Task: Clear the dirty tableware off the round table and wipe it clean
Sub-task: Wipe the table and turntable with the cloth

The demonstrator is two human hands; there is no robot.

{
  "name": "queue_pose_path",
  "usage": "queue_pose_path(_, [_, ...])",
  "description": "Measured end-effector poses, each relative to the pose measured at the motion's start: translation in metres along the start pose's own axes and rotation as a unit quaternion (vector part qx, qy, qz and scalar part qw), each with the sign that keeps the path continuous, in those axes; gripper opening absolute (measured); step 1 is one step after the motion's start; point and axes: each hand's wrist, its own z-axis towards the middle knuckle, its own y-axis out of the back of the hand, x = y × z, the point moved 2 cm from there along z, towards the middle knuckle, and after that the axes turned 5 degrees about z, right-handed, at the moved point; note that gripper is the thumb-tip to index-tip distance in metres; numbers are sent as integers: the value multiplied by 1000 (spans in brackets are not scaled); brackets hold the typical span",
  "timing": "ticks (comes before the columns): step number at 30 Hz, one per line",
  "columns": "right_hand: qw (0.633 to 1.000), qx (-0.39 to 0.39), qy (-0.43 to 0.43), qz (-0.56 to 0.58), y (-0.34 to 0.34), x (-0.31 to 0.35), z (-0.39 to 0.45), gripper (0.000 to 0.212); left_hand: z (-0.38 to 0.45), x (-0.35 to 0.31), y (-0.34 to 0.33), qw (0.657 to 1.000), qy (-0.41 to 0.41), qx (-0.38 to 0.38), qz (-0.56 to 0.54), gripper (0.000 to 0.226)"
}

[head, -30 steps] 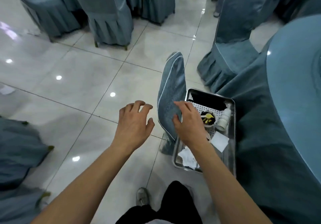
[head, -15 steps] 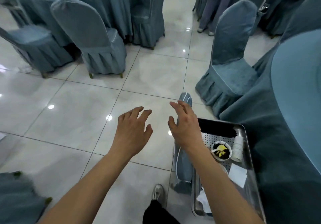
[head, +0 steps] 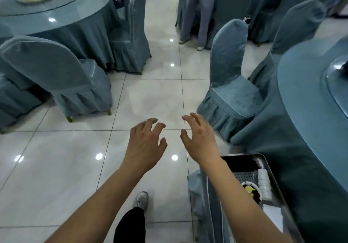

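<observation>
At the near right, a metal tray (head: 280, 201) sits on a covered chair (head: 199, 201) just beside the round table (head: 308, 95) with its blue cloth. The tray holds a small bowl (head: 252, 191) with yellow scraps, a white cup (head: 264, 184) lying on its side, a white napkin (head: 273, 218) and a perforated insert. Both arms reach forward over the tiled floor (head: 56, 167). The left hand (head: 145, 142) and right hand (head: 200, 139) hover apart, fingers spread and loosely curved, holding nothing.

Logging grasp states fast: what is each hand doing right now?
Left hand: open, fingers loosely curled, holding nothing.
Right hand: open, fingers loosely spread, holding nothing.
</observation>
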Motion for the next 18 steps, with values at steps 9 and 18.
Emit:
queue_pose_path(9, [988, -89, -108, -58, -21, 12, 103, 39, 160, 49, 2, 988, -153, -10, -12, 38])
queue_pose_path(18, [956, -175, -220, -80, 0, -38, 164, 38, 284, 4, -23, 958, -283, 7, -36, 35])
